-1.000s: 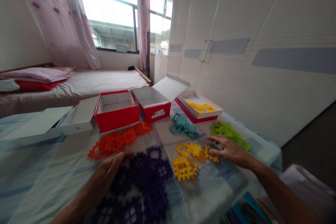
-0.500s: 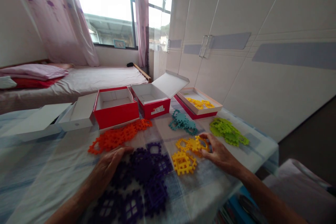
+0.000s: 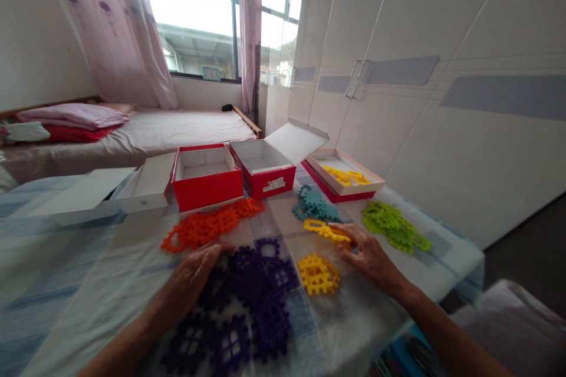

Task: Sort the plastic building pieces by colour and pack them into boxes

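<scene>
My right hand [image 3: 365,253] is closed on yellow plastic building pieces [image 3: 329,232], lifted a little off the cloth. Just below them lies a small stack of yellow pieces [image 3: 317,274]. My left hand [image 3: 201,268] rests at the upper left edge of the spread of purple pieces [image 3: 247,283], its fingers stretched out and nothing seen in its grip. Behind it lies a heap of orange pieces [image 3: 212,225]. Teal pieces [image 3: 313,203] are beyond my right hand, and lime green pieces [image 3: 393,225] are to its right.
Along the back of the table stand an open red box [image 3: 207,185], another red box with a raised lid [image 3: 272,182], and a shallow box [image 3: 367,181] holding yellow pieces. White boxes [image 3: 145,188] are at the left. A checked cloth [image 3: 110,271] covers the table.
My right hand has raised some yellow pieces away from the stack, and they now tilt in its fingers. My left hand has stayed by the purple pieces. The view has shifted slightly left.
</scene>
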Demonstrator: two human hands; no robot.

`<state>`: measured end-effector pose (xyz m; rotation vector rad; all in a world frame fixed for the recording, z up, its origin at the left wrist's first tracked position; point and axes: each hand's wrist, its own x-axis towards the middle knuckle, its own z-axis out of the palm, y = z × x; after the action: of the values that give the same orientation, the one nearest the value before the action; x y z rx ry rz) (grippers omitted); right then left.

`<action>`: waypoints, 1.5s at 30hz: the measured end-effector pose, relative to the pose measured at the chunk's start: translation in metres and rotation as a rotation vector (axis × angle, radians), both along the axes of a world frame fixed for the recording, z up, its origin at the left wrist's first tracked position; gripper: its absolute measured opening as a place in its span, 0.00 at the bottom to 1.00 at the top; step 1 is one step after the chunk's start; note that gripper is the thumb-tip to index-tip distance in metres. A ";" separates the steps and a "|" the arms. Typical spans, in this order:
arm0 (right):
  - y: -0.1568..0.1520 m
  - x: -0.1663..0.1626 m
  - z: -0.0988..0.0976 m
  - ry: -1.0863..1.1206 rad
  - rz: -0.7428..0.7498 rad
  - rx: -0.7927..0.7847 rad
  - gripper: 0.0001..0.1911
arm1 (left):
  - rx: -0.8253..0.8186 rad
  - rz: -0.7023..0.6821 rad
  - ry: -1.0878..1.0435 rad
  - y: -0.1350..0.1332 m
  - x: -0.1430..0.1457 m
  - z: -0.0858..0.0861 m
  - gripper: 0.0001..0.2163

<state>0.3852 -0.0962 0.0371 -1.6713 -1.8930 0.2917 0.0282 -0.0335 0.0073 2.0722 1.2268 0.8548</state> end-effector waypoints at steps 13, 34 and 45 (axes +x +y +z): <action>-0.008 -0.001 0.002 0.684 -0.009 -0.283 0.23 | -0.009 -0.003 0.013 -0.002 0.001 0.004 0.26; 0.022 -0.005 0.033 0.162 0.162 -0.164 0.31 | -0.023 -0.009 0.010 -0.001 0.000 0.001 0.26; 0.000 -0.029 -0.026 -0.272 0.184 -0.175 0.52 | -0.030 -0.004 0.014 -0.003 0.001 0.004 0.27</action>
<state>0.3564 -0.0962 0.0111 -1.7221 -2.2878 0.3245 0.0291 -0.0365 0.0109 2.0593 1.2359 0.8160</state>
